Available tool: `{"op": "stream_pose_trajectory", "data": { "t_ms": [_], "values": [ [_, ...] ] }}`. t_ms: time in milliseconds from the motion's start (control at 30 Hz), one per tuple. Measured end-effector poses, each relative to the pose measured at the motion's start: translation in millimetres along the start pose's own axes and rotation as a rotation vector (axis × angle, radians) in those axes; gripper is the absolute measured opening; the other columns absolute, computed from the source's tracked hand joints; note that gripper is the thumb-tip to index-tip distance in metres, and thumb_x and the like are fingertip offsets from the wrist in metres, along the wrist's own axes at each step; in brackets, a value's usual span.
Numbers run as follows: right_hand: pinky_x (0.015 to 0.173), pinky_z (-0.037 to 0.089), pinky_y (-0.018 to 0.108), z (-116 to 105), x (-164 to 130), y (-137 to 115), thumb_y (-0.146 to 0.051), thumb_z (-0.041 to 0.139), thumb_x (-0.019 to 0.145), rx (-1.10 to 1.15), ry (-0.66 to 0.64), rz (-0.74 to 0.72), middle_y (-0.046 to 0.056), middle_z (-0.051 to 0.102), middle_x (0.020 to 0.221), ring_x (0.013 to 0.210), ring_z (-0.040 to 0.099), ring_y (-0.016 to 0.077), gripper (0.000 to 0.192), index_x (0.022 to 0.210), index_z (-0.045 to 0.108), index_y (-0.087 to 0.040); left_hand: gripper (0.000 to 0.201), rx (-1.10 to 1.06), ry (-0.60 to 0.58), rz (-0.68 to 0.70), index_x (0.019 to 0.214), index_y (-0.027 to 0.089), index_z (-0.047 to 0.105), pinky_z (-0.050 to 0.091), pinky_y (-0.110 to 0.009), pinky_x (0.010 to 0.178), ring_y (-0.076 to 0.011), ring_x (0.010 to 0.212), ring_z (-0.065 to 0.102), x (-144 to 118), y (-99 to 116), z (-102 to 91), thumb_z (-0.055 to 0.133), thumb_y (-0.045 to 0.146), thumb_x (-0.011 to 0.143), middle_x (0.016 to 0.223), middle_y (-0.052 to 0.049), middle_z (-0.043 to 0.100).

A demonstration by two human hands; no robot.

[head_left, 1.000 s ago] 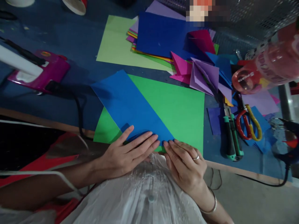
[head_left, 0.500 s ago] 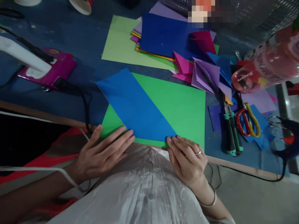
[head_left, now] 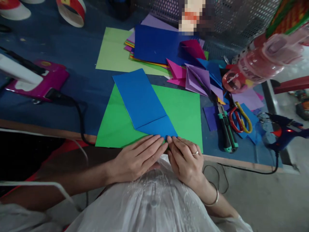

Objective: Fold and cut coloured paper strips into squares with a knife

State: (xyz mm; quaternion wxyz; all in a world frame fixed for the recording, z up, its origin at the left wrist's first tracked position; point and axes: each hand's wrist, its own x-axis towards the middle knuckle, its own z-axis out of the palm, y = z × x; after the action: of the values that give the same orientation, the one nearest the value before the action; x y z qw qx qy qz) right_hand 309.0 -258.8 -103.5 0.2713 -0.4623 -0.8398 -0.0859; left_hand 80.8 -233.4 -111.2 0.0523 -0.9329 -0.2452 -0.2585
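A blue sheet of paper (head_left: pixel 142 96) lies slanted on a green sheet (head_left: pixel 183 103), with a crease across its lower part and a triangular flap near me. My left hand (head_left: pixel 140 156) rests palm down, its fingers stretched out along the flap's lower edge. My right hand (head_left: pixel 187 158), with a ring and a bangle, has its fingers pressed together on the flap's right corner. Its thumb is hidden underneath. The fingertips of both hands almost meet at the table edge.
Coloured sheets (head_left: pixel 156 45) and folded paper pieces (head_left: pixel 198 79) lie beyond. On the right are green-handled pliers (head_left: pixel 227 132), scissors (head_left: pixel 241 119), a pink bottle (head_left: pixel 256 64) and a glue gun (head_left: pixel 282 132). A magenta power adapter (head_left: pixel 38 80) with cables stands left.
The blue paper has turned and now shows a crease with a flap at its near end. My left hand has moved right, close to my right hand. The view has shifted.
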Motion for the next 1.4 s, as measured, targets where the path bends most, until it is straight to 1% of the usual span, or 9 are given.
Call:
{"op": "stream_pose_trajectory", "data": {
  "t_ms": [167,333,500,833,1000,1100,1200,1300,1400],
  "values": [
    [0.09,0.052,0.034,3.9,-1.7,1.9,-0.02,0.067,0.101,-0.004,0.01,-0.01,0.006,0.082,0.111,0.104,0.072,0.019,0.026,0.124,0.075,-0.015,0.044,0.009,-0.031,-0.028,0.145,0.006,0.058,0.043,-0.039,0.126,-0.0232,0.135,0.066,0.9,0.0,2.6,0.049,0.033,0.112,0.141,-0.013,0.072],
    [0.094,0.051,0.034,3.4,-1.6,4.6,-0.028,0.067,0.102,-0.03,-0.005,-0.032,0.003,0.083,0.11,0.103,0.071,0.0185,0.028,0.128,0.075,-0.021,0.04,0.059,0.049,0.028,0.125,0.005,0.066,0.053,-0.045,0.113,-0.0264,0.121,0.074,8.6,-0.6,-3.2,0.05,0.039,0.111,0.122,-0.017,0.08],
    [0.096,0.051,0.036,0.2,2.4,4.2,-0.025,0.064,0.104,0.015,0.007,-0.018,0.003,0.083,0.106,0.101,0.071,0.0195,0.023,0.122,0.076,-0.019,0.043,0.119,0.023,-0.007,0.116,0.005,0.066,0.055,-0.049,0.111,-0.0273,0.116,0.077,14.3,-0.3,-12.2,0.045,0.043,0.112,0.118,-0.018,0.081],
    [0.096,0.052,0.037,-0.1,5.2,3.1,-0.024,0.064,0.105,0.033,0.026,0.02,0.0,0.084,0.105,0.1,0.073,0.0198,0.021,0.121,0.077,-0.02,0.044,0.202,0.007,-0.102,0.107,0.004,0.067,0.057,-0.051,0.108,-0.0311,0.105,0.079,-4.6,-16.7,-20.0,0.052,0.045,0.109,0.107,-0.023,0.08],
    [0.096,0.052,0.037,-0.2,5.9,2.7,-0.024,0.065,0.104,0.043,0.03,0.027,0.0,0.084,0.105,0.1,0.073,0.0203,0.021,0.121,0.077,-0.019,0.031,0.22,0.009,-0.147,0.107,0.006,0.067,0.043,-0.054,0.123,-0.0293,0.103,0.079,-14.6,-23.2,-25.6,0.061,0.035,0.106,0.109,-0.021,0.081],
    [0.096,0.052,0.038,0.4,5.9,1.9,-0.024,0.065,0.104,0.041,0.038,0.029,0.001,0.084,0.105,0.1,0.073,0.0203,0.021,0.121,0.077,-0.019,0.031,0.214,0.047,-0.201,0.105,0.008,0.068,0.03,-0.055,0.131,-0.0275,0.097,0.08,-12.3,-22.5,-27.4,0.058,0.037,0.107,0.102,-0.017,0.082],
    [0.096,0.051,0.037,1.2,5.6,1.4,-0.026,0.066,0.104,0.029,0.043,0.035,0.0,0.084,0.106,0.101,0.073,0.0198,0.021,0.12,0.077,-0.02,0.033,0.213,0.05,-0.263,0.104,0.009,0.069,0.025,-0.054,0.133,-0.028,0.094,0.08,-6.8,-19.6,-28.9,0.056,0.039,0.107,0.095,-0.015,0.082],
    [0.096,0.051,0.036,2.0,5.2,1.3,-0.027,0.066,0.104,0.026,0.049,0.031,0.0,0.084,0.106,0.101,0.073,0.0191,0.021,0.12,0.078,-0.02,0.026,0.164,0.061,-0.29,0.106,0.011,0.068,0.03,-0.054,0.131,-0.0275,0.097,0.08,0.3,-14.6,-28.7,0.059,0.035,0.106,0.098,-0.014,0.082],
    [0.096,0.051,0.036,2.4,4.8,1.4,-0.027,0.064,0.105,0.031,0.059,0.026,0.001,0.084,0.106,0.101,0.073,0.0187,0.021,0.119,0.078,-0.019,0.022,0.024,0.087,-0.155,0.11,0.009,0.067,0.045,-0.048,0.122,-0.0275,0.112,0.077,9.5,-7.6,-22.2,0.061,0.029,0.105,0.113,-0.017,0.081]
  ]
}}
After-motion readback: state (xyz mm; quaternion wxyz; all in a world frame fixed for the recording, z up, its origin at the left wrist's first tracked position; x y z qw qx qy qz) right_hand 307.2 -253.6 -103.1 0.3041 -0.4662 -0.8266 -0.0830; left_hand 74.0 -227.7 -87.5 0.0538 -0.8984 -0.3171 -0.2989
